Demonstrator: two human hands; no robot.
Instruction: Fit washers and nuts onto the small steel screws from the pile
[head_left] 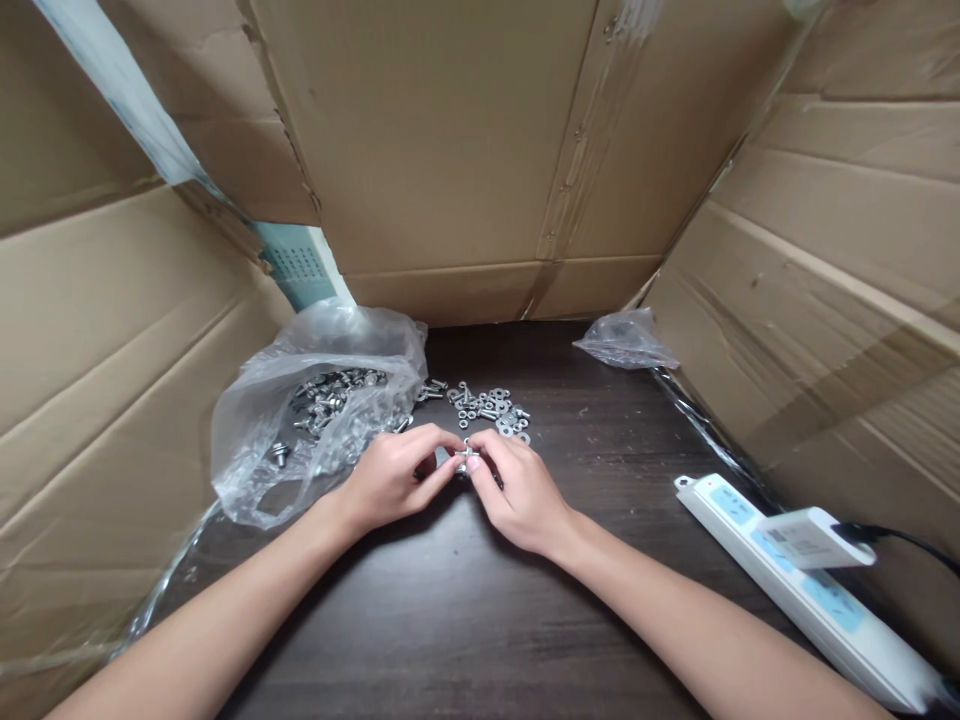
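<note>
Over the dark table, my left hand (401, 475) and my right hand (521, 492) meet fingertip to fingertip. Between their thumbs and forefingers they pinch a small silver bolt (468, 454), which appears to have a washer on it, though the fingers partly cover it. Just beyond the fingers lies a loose pile of washers (504, 431), with nuts and bolts mixed in. To the left, a clear plastic bag (247, 400) lies open with many assembled bolts (337, 397) inside.
Cardboard walls (450, 130) enclose the dark table (420, 620) at the back and both sides. A white power strip (795, 590) with a plugged-in white adapter (814, 540) lies at right. A small clear plastic bag (628, 340) rests at the back right.
</note>
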